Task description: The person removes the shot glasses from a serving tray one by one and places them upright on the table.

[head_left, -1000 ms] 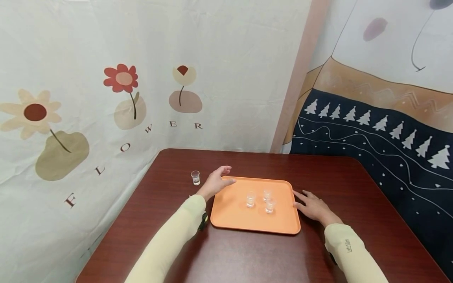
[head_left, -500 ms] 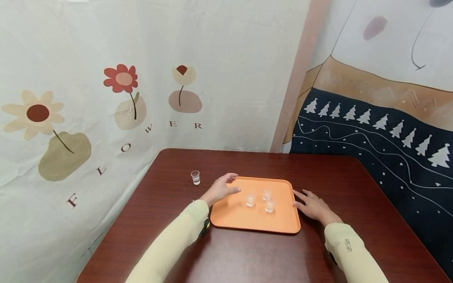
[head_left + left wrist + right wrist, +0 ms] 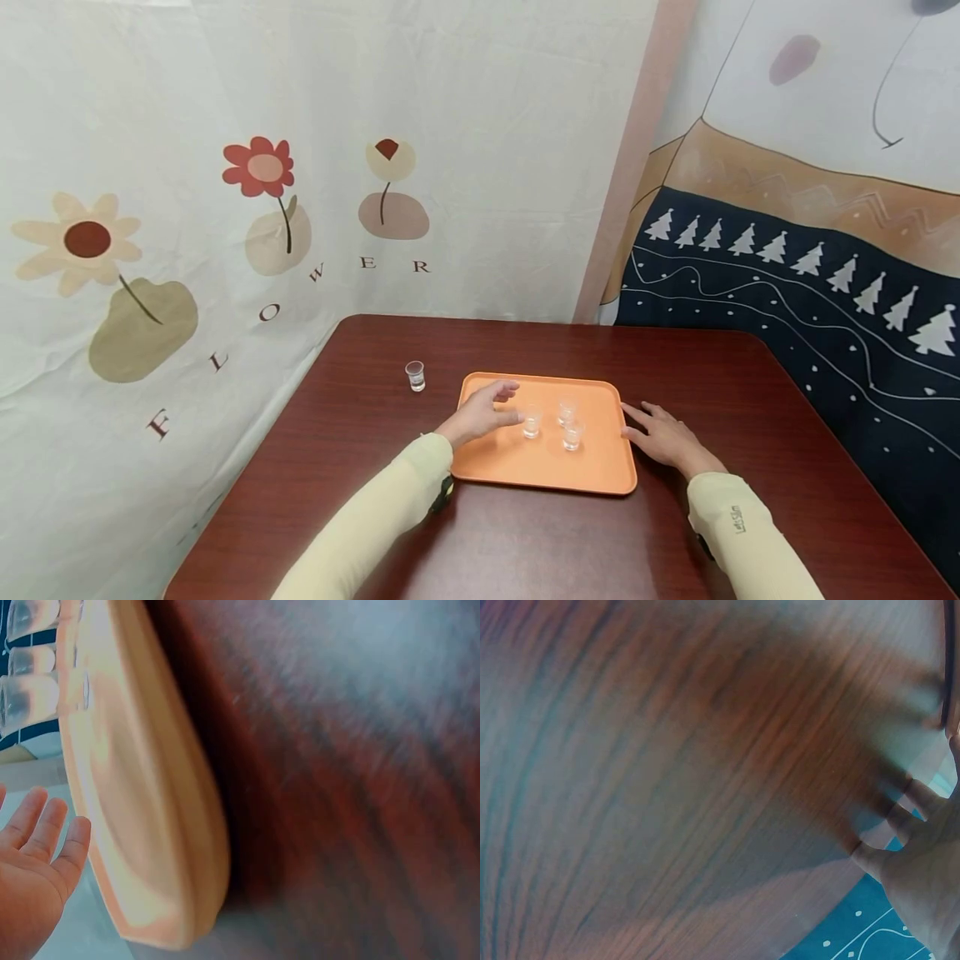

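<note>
On an orange tray (image 3: 510,467) stand three small clear shot glasses: a left one (image 3: 531,427), a back one (image 3: 566,414) and a front one (image 3: 572,437). My left hand (image 3: 480,414) hovers over the tray's left part, thumb and fingers apart, close to the left glass; whether the thumb touches it I cannot tell. In the left wrist view its fingers (image 3: 73,851) are extended, near the glasses (image 3: 30,705). Beside the tray's right edge my right hand (image 3: 663,437) rests, fingertips at the rim, fingers spread; the right wrist view shows part of this hand (image 3: 922,862).
Another shot glass (image 3: 416,377) stands upright on the dark red wooden table (image 3: 375,433), left of the tray. A flower-printed white cloth (image 3: 487,150) hangs behind the table, and a dark blue cloth with printed trees (image 3: 787,317) hangs at the right.
My left hand has moved right and a little toward me, from the tray's back left corner to beside the left glass. The right hand, tray and glasses stay in place.
</note>
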`<control>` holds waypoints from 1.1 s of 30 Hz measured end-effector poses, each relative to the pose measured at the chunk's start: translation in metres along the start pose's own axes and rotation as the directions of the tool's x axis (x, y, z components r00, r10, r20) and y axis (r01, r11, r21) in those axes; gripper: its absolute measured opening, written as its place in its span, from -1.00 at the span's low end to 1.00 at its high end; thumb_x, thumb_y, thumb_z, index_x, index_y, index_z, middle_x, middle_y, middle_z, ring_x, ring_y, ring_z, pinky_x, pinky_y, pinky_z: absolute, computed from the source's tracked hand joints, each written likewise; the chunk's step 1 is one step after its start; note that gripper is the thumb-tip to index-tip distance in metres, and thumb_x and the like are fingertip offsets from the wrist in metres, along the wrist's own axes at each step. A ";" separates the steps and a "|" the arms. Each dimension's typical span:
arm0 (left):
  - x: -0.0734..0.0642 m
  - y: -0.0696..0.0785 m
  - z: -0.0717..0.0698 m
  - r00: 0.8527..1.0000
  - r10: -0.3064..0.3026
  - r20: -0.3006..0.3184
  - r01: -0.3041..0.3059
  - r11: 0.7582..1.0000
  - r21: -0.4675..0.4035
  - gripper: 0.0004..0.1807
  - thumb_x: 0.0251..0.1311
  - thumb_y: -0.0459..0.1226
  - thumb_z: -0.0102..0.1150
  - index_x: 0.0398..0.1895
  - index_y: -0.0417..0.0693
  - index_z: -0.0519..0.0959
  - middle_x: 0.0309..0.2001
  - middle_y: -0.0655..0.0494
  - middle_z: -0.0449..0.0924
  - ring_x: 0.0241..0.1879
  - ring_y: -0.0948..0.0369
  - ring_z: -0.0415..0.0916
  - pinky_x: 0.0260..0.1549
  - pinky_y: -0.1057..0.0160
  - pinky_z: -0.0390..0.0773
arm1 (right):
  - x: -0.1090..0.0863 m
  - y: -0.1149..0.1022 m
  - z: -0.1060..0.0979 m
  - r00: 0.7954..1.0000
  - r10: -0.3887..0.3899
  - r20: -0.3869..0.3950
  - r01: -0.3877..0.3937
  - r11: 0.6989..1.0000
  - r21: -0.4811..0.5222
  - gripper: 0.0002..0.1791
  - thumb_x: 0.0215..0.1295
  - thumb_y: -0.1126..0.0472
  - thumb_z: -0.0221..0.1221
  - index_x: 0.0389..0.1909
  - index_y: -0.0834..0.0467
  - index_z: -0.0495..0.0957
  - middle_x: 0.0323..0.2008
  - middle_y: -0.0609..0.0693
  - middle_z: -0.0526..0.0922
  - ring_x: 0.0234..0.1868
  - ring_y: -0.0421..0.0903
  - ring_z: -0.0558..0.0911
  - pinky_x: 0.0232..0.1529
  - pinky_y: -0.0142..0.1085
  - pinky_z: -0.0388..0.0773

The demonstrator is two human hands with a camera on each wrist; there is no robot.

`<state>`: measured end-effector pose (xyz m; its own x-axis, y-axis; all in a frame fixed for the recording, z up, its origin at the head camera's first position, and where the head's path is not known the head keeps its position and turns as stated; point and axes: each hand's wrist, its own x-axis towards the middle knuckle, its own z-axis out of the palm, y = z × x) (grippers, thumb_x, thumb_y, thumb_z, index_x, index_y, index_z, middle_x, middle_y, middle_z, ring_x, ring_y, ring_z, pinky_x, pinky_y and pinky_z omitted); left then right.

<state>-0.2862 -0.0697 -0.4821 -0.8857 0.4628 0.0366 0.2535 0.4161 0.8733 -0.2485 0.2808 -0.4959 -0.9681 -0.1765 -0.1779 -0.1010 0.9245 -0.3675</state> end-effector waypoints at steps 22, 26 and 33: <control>-0.001 0.001 0.029 0.999 0.000 -0.045 0.001 0.999 0.035 -0.60 0.20 -0.26 0.38 0.06 -0.22 0.56 -0.01 0.00 0.60 0.09 0.03 0.51 0.14 0.04 0.46 | 0.001 0.002 0.000 1.000 0.001 0.006 0.000 1.000 -0.004 -0.25 0.47 -0.24 -0.03 0.50 0.12 0.19 0.41 0.49 0.10 0.38 0.51 0.10 0.24 0.45 0.02; 0.000 0.001 0.031 0.999 -0.001 -0.051 0.003 0.999 0.033 -0.66 0.21 -0.29 0.37 0.02 -0.21 0.57 -0.07 0.03 0.62 0.03 0.06 0.54 0.08 0.07 0.50 | 0.001 0.001 0.000 1.000 0.001 0.004 -0.001 1.000 -0.006 -0.26 0.47 -0.23 -0.02 0.50 0.12 0.19 0.41 0.49 0.10 0.37 0.51 0.11 0.23 0.45 0.03; 0.001 0.002 0.031 0.998 0.005 -0.061 -0.002 0.999 0.044 -0.74 0.19 -0.29 0.38 -0.09 -0.14 0.59 -0.16 0.09 0.62 -0.06 0.14 0.57 -0.03 0.18 0.54 | 0.001 0.001 0.001 1.000 0.007 -0.002 -0.007 1.000 -0.004 -0.26 0.48 -0.22 -0.03 0.51 0.12 0.18 0.41 0.49 0.10 0.38 0.51 0.11 0.24 0.44 0.02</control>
<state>-0.2747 -0.0439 -0.4955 -0.9067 0.4158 0.0707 0.2723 0.4491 0.8510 -0.2493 0.2816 -0.4978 -0.9691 -0.1694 -0.1791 -0.0951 0.9272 -0.3624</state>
